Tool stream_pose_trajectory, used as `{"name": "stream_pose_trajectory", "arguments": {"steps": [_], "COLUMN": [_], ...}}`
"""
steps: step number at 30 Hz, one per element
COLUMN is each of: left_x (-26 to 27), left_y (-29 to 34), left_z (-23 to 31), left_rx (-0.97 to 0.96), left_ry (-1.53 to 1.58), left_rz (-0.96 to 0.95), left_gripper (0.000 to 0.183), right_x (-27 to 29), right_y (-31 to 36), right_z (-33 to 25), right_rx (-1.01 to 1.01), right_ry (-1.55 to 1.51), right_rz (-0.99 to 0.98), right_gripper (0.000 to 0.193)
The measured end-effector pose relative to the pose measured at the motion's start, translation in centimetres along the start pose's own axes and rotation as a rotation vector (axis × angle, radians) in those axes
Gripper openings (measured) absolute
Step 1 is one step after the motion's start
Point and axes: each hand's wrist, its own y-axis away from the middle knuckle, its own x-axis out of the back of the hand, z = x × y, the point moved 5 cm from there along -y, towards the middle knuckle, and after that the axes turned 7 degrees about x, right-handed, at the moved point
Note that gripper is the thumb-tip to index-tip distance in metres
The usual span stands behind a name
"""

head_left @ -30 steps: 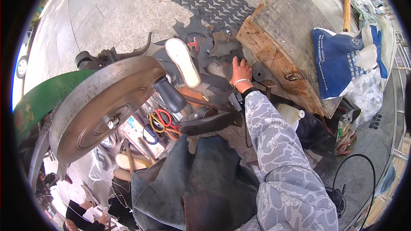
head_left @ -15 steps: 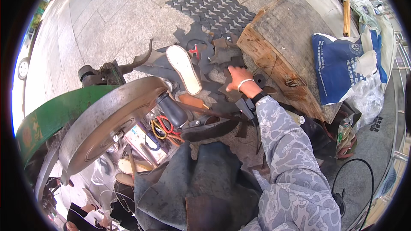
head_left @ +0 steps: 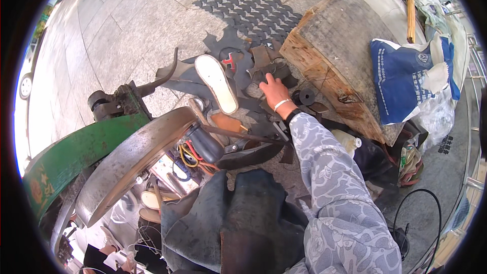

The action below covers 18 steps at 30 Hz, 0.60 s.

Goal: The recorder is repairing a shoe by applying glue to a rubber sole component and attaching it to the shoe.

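Note:
My right hand (head_left: pixel 275 93) reaches over a pile of dark rubber and leather scraps (head_left: pixel 261 61), its fingers slightly apart and pointing down at them. I see nothing held in it, though the undersides of the fingers are hidden. Just right of the hand sits a black spool (head_left: pixel 306 96). To its left lies a long cream shoe sole (head_left: pixel 216 83), with a small red piece (head_left: pixel 229 62) beside it. A brown leather piece (head_left: pixel 227 122) is nearer to me. My left hand is out of view. A dark apron (head_left: pixel 238 218) covers my lap.
A green machine frame (head_left: pixel 81 142) with a large metal wheel (head_left: pixel 134 157) and black handle (head_left: pixel 205 141) stands at left. A worn wooden box (head_left: pixel 350 45) is at right, beside a blue and white bag (head_left: pixel 401 81). Overlapping dark heel pieces (head_left: pixel 248 7) cover the ground beyond.
My right hand has shifted a little left, uncovering more of the black spool. Its spread fingers have drawn closer together. The view has moved slightly.

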Motion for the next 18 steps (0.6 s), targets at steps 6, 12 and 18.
{"name": "stream_pose_trajectory", "arguments": {"steps": [6, 12, 18], "left_x": [0.4, 0.6, -0.9], "left_y": [1.1, -4.8, -9.0], "left_z": [-0.8, 3.1, 4.2], "left_rx": [-0.093, 0.154, 0.276], "left_ry": [0.113, 0.040, -0.065], "left_rz": [0.106, -0.082, -0.214], "left_gripper": [0.036, 0.041, 0.044], "right_x": [-1.5, -2.5, -1.0], "right_y": [3.7, 3.7, -1.3], "right_z": [-1.7, -1.1, 2.5], "right_rx": [0.228, 0.108, -0.205], "right_ry": [-0.047, -0.218, 0.016], "right_rz": [-0.152, -0.326, 0.179], "right_gripper": [0.023, 0.032, 0.059]}}
